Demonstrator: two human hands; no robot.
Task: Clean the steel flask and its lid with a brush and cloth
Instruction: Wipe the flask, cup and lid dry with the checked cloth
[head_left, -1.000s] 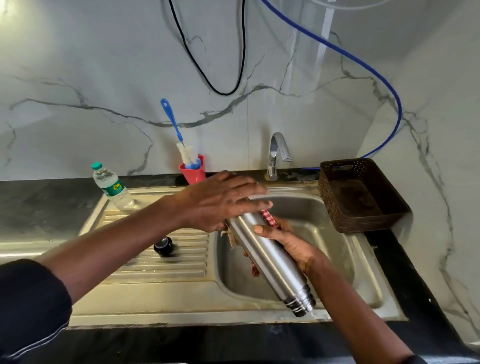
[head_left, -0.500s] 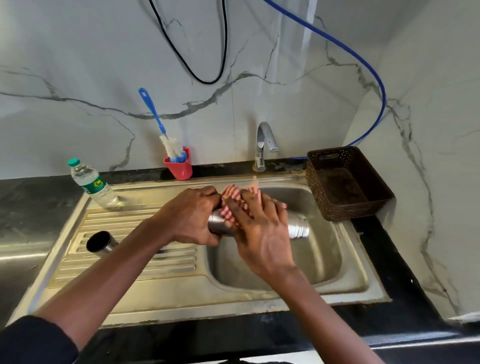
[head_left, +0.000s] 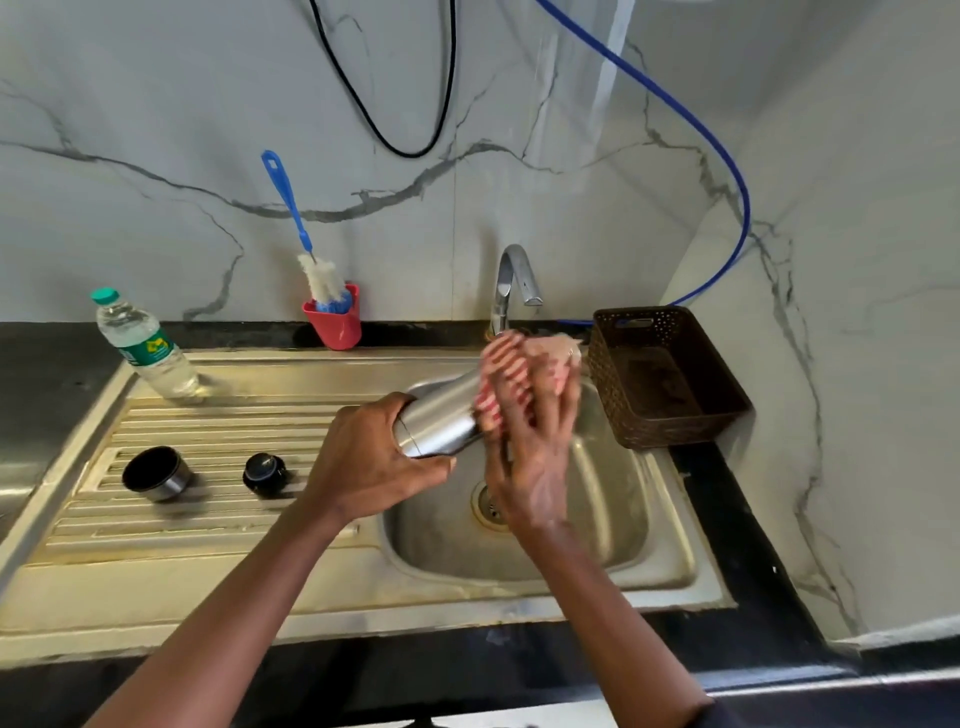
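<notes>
Flask wiped over the sink

Right hand (head_left: 530, 457) fingers press a red-striped cloth (head_left: 501, 384) around the flask (head_left: 441, 418); left hand (head_left: 371, 457) grips its base above the basin (head_left: 649, 551). Cup (head_left: 156, 473) and stopper (head_left: 265, 474) rest on the drainboard (head_left: 208, 535).

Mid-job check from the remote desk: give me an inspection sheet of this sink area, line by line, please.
Surface: steel sink unit set in a dark counter; ribbed drainboard on the left, basin on the right.
Job's things: steel flask held tilted over the basin; red-and-white cloth wrapped on its far end; steel cup lid and black stopper on the drainboard; blue bottle brush standing in a red holder.
Clutter: water bottle, brown basket.
Hands: left hand grips the flask's near end; right hand presses the cloth on it.
Cables: black cable and blue hose on the wall.
Surroundings: marble-look walls, tap.
</notes>
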